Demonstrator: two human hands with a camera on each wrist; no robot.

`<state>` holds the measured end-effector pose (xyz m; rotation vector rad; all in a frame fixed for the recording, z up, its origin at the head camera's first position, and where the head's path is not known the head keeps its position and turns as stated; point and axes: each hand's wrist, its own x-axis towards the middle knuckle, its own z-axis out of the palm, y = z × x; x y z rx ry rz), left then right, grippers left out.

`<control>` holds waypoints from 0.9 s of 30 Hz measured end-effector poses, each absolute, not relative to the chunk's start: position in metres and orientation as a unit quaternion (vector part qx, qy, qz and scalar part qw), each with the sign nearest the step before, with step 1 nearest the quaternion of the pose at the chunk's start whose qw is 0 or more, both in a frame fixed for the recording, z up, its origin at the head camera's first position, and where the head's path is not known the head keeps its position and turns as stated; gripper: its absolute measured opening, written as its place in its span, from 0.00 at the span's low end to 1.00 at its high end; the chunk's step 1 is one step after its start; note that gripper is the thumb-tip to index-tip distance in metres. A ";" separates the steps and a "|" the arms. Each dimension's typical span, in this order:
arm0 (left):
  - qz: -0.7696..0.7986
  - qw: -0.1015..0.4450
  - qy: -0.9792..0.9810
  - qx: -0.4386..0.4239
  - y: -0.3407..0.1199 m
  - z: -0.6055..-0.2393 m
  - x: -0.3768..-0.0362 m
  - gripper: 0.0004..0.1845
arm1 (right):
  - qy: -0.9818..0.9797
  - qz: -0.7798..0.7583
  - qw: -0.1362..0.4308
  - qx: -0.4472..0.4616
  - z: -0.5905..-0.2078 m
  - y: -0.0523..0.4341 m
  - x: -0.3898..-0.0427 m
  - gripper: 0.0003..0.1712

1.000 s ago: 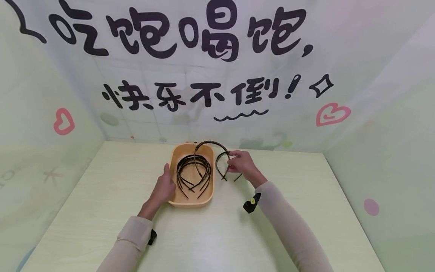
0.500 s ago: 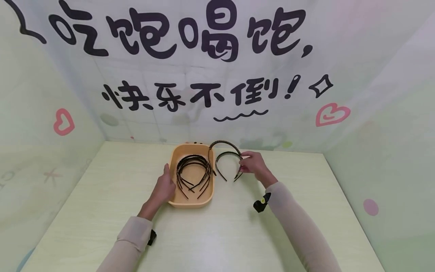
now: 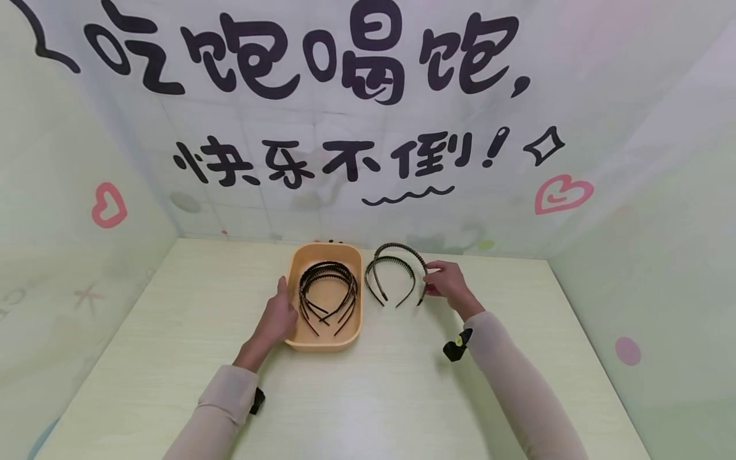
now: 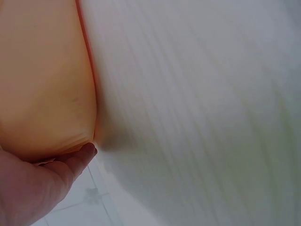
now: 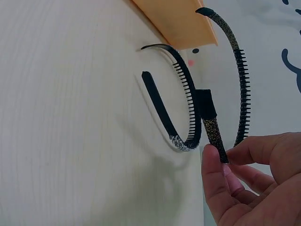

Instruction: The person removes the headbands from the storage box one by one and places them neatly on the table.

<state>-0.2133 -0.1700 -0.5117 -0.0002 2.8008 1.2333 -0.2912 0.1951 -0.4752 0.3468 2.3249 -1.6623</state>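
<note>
In the head view, my left hand (image 3: 278,316) holds the left side of an orange plastic bin (image 3: 324,347), its thumb near the rim. Several dark headbands (image 3: 328,264) lie overlapping in the bin. To the right of it, my right hand (image 3: 450,285) pinches one arm of a toothed headband (image 3: 399,246) between thumb and fingers; the right wrist view shows gold speckles on its black band (image 5: 243,89). Another black toothed headband (image 5: 189,103), with a silvery glittering patch, lies on the table beside the bin, partly overlapped by the held one in the head view.
The pale wood-grain table (image 3: 356,409) meets a printed back wall (image 3: 322,217) just behind the bin. Side walls (image 3: 650,268) rise along the left and right table edges.
My right hand has moved right, carrying the pinched headband from over the bin to above the headband on the table. My left hand and the bin have stayed put.
</note>
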 end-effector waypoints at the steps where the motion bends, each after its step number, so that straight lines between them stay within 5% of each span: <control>1: 0.402 0.040 0.915 0.000 -0.170 -0.512 -0.213 0.39 | 0.801 -0.571 0.130 0.123 -0.476 0.197 -0.291 0.25; 27: 0.395 0.043 0.918 0.000 -0.169 -0.513 -0.214 0.38 | 0.834 -0.518 0.080 0.171 -0.502 0.256 -0.289 0.26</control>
